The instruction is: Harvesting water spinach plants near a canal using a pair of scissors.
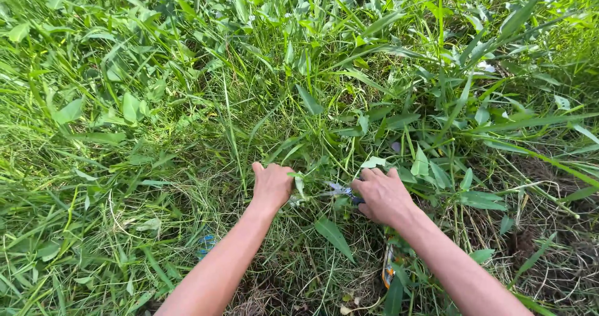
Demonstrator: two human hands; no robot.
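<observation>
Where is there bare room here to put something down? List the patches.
Flattened cut grass left of the left hand lies low and open. Bare dark soil shows at the right, beyond the right hand. Between the hands, around the shears, and across the tall grass above, it is crowded.

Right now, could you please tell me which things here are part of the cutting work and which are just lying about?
In use:
- left hand, gripping a tuft of grass
- right hand, holding a small cutting tool at that tuft

Lying about:
- orange wrapper under the right forearm
- blue scrap in the grass
</observation>
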